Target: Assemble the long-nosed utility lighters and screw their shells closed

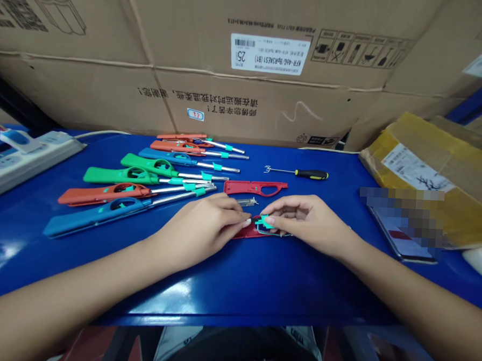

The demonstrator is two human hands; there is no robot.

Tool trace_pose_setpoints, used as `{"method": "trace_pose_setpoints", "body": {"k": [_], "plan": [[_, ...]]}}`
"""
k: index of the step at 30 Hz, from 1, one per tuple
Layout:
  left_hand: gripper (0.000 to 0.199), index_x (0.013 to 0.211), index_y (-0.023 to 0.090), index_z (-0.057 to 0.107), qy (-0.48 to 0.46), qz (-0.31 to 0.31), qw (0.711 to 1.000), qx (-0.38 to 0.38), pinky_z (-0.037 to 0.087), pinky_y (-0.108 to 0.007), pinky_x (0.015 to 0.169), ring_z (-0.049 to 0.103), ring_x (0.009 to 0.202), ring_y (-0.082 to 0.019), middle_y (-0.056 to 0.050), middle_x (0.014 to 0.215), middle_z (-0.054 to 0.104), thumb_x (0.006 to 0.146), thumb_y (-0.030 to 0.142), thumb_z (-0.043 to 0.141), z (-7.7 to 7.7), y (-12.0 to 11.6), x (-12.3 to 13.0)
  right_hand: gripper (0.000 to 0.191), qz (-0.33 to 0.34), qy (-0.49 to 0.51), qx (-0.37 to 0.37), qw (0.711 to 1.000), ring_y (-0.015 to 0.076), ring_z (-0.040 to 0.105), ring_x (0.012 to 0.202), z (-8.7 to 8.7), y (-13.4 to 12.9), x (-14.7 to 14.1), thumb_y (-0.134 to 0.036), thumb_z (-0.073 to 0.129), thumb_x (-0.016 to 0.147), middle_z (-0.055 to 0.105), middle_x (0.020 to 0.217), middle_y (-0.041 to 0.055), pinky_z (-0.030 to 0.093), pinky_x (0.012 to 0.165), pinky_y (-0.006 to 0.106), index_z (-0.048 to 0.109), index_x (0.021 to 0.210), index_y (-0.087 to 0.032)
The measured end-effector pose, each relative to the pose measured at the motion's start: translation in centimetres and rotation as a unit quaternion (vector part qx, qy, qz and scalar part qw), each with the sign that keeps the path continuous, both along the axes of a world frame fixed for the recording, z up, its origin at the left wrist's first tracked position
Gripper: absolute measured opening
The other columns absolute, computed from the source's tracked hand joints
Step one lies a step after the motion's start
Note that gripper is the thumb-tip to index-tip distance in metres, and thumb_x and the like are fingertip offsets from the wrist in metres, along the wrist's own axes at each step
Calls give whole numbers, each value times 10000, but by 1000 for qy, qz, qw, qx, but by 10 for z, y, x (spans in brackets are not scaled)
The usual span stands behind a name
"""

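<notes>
Right hand: your right hand (309, 222) pinches a small green plastic piece (266, 222).
Left hand: your left hand (214, 222) presses its fingertips to the open red plastic shell (246, 233) beneath, on the blue table (227, 287).

Both hands meet at a red casing (246, 232), the right pinching a green piece (268, 223).

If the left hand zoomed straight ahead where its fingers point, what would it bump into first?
Probably the little green piece pinched in the right hand, just beyond the fingertips of the left hand. It's hard to tell from this one view if they're at the same height.
</notes>
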State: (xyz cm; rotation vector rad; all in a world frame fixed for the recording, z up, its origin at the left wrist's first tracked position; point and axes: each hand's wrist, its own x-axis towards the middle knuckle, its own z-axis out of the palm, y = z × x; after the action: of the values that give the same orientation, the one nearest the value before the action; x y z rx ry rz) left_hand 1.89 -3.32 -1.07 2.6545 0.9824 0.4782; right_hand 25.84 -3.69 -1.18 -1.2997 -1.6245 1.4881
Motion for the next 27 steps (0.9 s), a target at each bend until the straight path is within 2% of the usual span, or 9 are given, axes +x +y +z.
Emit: {"method": "trace_pose_setpoints", "body": {"k": [6,9,12,16,21,25,27], "plan": [[202,983,252,792,2,21,1000,15,535,-300,762,698,914,-192,-8,1017,757,982,275,591,-2,0,-3,202,-13,-20,16,1000,154,690,741,-6,0,-4,-352,764,777,773,826,41,538,674,274,790,901,-196],[206,994,254,791,14,20,999,25,536,-288,740,717,907,-191,1,1009,770,980,249,586,-3,0,-3,176,-32,-37,29,998,168,694,719,-8,-1,-9,-336,764,759,775,800,43,538,643,283,794,862,-197],[231,1020,245,789,35,17,999,37,547,-297,740,726,919,-205,-7,1020,775,987,230,561,-3,-2,-2,168,-41,-54,46,997,166,682,686,-10,-2,-12,-328,757,761,769,777,42,528,608,278,794,855,-193],[218,1036,234,784,73,25,996,44,568,-333,738,730,930,-236,-27,1022,768,977,293,583,1,-8,1,151,-29,-79,71,994,169,681,694,-12,-2,-12,-320,733,784,765,773,38,521,604,278,793,856,-202],[204,1058,217,766,89,37,995,17,597,-357,761,732,921,-241,-43,1048,752,951,292,610,5,-13,1,129,-27,-94,78,992,171,681,705,-12,-1,-14,-297,728,789,762,766,39,527,613,277,791,850,-203],[357,1158,175,729,91,31,995,1,613,-400,814,725,964,-281,-88,1119,736,875,392,721,4,-13,-1,112,-30,-105,82,991,155,661,687,-10,-2,-18,-269,727,781,746,739,32,515,605,261,787,837,-193],[366,1183,177,719,99,25,995,-1,617,-395,804,723,974,-284,-94,1136,729,867,361,737,3,-13,-1,116,-27,-106,84,990,147,646,671,-10,-3,-20,-266,721,784,734,723,27,501,587,254,783,839,-186]]}}
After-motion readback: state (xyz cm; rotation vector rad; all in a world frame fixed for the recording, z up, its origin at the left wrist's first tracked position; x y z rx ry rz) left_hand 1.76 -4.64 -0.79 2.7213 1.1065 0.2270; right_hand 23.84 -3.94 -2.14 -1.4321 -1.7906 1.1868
